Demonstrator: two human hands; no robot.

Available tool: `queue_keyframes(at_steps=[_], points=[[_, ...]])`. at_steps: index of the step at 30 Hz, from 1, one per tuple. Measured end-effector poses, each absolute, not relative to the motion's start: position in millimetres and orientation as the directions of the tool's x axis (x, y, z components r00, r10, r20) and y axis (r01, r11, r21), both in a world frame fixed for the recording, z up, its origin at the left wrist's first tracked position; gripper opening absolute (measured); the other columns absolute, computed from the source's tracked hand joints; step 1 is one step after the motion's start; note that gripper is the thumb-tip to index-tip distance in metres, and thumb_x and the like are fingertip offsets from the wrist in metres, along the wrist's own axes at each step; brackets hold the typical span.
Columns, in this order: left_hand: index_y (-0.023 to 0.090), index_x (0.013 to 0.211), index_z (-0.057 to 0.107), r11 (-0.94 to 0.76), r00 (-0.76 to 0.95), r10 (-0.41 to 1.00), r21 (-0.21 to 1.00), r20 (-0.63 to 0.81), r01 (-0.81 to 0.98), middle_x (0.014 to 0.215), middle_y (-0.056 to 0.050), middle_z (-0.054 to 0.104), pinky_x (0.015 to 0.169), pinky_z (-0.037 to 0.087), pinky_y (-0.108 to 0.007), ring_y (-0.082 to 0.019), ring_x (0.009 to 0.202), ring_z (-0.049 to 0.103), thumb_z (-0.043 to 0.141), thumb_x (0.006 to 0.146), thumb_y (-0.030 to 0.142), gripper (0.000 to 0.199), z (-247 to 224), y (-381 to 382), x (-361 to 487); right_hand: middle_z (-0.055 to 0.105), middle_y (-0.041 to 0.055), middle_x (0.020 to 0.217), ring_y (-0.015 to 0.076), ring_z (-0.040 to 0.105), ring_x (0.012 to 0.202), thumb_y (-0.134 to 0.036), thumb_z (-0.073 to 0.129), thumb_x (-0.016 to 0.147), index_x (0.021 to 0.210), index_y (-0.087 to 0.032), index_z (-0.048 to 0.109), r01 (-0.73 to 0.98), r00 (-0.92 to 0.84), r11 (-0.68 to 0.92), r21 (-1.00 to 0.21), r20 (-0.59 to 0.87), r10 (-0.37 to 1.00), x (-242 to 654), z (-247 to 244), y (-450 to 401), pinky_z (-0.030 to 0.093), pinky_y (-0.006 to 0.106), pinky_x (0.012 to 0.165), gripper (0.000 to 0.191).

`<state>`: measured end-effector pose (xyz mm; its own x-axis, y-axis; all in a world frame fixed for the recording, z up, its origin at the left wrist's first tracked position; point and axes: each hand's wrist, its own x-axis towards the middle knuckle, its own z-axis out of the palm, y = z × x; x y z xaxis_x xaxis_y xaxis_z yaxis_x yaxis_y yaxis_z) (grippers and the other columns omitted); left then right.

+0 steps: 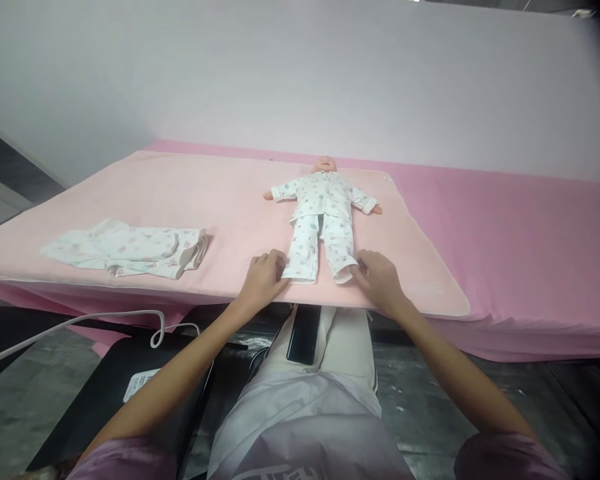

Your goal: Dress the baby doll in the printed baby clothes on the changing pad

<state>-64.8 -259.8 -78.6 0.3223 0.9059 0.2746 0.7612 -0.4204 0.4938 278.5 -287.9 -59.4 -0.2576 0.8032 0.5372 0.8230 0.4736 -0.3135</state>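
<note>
Well, one doll (325,164) in printed trousers (305,248) lies legs toward the near edge of the table (525,253), left hand (263,277) and right hand (379,279) each apparently pinching one cuff (301,278).

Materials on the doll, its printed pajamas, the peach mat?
Doll: likely vinyl or similar plastic; face looks smooth, molded.
Printed pajamas: probably thin cotton-like cloth, matte; soft creases, loose cuffs.
Peach mat: seemingly fabric, matte; soft ripples and pale edging. Exact fibers can't be told.
</note>
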Motion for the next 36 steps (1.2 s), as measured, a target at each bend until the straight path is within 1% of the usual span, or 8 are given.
queue_keyframes(at_steps=[4, 10, 13, 16, 20, 26, 33, 36], points=[[0.025, 0.116, 0.062, -0.494, 0.373, 0.862, 0.406, 0.344, 0.769, 0.094, -0.005, 0.076, 0.099, 0.049, -0.050, -0.033, 0.096, 0.070, 0.073, 0.091, 0.019, 0.028, -74.1, -270.5, -69.4, 0.061, 0.0051, 0.075, 0.0249, 0.054, 0.073, -0.021, 0.069, 0.094, 0.085, -0.025, 0.052, 0.859, -0.336, 0.457, -0.232, 0.419, 0.844, 286.0, -62.8, -301.4, 0.036, 0.036, 0.072, 0.020], [0.023, 0.123, 0.068, -0.576, 0.443, 0.776, 0.217, 0.449, 0.788, 0.127, -0.016, 0.077, 0.098, 0.048, -0.052, -0.039, 0.116, 0.067, 0.072, 0.097, 0.026, 0.026, -66.0, -291.0, -54.6, 0.067, 0.0052, 0.085, 0.0262, 0.059, 0.079, -0.022, 0.069, 0.092, 0.091, -0.025, 0.051, 0.882, -0.229, 0.355, -0.309, 0.376, 0.898, 296.7, -86.4, -310.0, 0.041, 0.037, 0.078, 0.018], [0.023, 0.127, 0.069, -0.624, 0.492, 0.761, 0.270, 0.423, 0.733, 0.133, -0.016, 0.078, 0.103, 0.047, -0.054, -0.039, 0.121, 0.067, 0.072, 0.105, 0.043, 0.030, -62.9, -295.6, -40.8, 0.068, 0.0065, 0.087, 0.0272, 0.060, 0.082, -0.021, 0.063, 0.096, 0.088, -0.025, 0.047, 0.886, -0.277, 0.385, -0.261, 0.369, 0.887, 294.0, -87.8, -313.4, 0.041, 0.038, 0.078, 0.018], [0.023, 0.114, 0.069, -0.629, 0.527, 0.775, 0.354, 0.348, 0.692, 0.105, -0.008, 0.083, 0.110, 0.044, -0.055, -0.032, 0.101, 0.071, 0.061, 0.115, 0.048, 0.026, -56.8, -294.7, -35.5, 0.065, 0.0058, 0.082, 0.0273, 0.061, 0.081, -0.023, 0.061, 0.102, 0.083, -0.026, 0.045, 0.862, -0.388, 0.465, -0.201, 0.327, 0.862, 294.9, -76.2, -321.6, 0.041, 0.040, 0.080, 0.025], [0.023, 0.105, 0.068, -0.554, 0.420, 0.832, 0.544, 0.362, 0.630, 0.088, -0.001, 0.077, 0.106, 0.046, -0.050, -0.022, 0.078, 0.067, 0.049, 0.121, 0.052, 0.039, -32.6, -260.2, -35.0, 0.068, 0.0048, 0.083, 0.0252, 0.061, 0.076, -0.045, 0.067, 0.111, 0.086, -0.025, 0.054, 0.817, -0.332, 0.422, -0.393, 0.278, 0.902, 305.9, -43.1, -314.8, 0.043, 0.039, 0.074, 0.034], [0.021, 0.111, 0.069, -0.441, 0.244, 0.897, 0.711, 0.369, 0.547, 0.121, -0.010, 0.082, 0.095, 0.052, -0.036, -0.024, 0.103, 0.071, 0.066, 0.111, 0.047, 0.025, 24.0, -89.3, 6.9, 0.078, 0.0063, 0.101, 0.0253, 0.069, 0.088, -0.053, 0.066, 0.113, 0.102, -0.026, 0.065, 0.642, -0.118, 0.369, -0.672, 0.390, 0.913, 297.0, 13.8, -180.0, 0.052, 0.040, 0.083, 0.029], [0.022, 0.071, 0.056, -0.225, 0.361, 0.933, 0.770, -0.007, 0.597, 0.066, -0.002, 0.053, 0.067, 0.039, -0.034, -0.017, 0.061, 0.051, 0.083, 0.098, 0.048, 0.046, 28.9, 45.8, 44.4, 0.079, 0.0062, 0.112, 0.0234, 0.069, 0.096, -0.029, 0.070, 0.105, 0.108, -0.024, 0.067, 0.619, -0.111, 0.197, -0.760, 0.164, 0.980, 265.0, 24.8, -7.4, 0.055, 0.037, 0.088, 0.007], [0.021, 0.074, 0.064, -0.227, 0.444, 0.895, 0.804, -0.051, 0.549, 0.067, 0.000, 0.049, 0.061, 0.033, -0.032, -0.014, 0.057, 0.044, 0.087, 0.092, 0.052, 0.042, 19.6, 53.1, 37.5, 0.073, 0.0034, 0.105, 0.0219, 0.064, 0.087, -0.035, 0.074, 0.103, 0.129, -0.028, 0.073, 0.600, -0.252, 0.259, -0.757, 0.128, 0.959, 276.1, 9.6, 11.7, 0.054, 0.034, 0.077, 0.027]])
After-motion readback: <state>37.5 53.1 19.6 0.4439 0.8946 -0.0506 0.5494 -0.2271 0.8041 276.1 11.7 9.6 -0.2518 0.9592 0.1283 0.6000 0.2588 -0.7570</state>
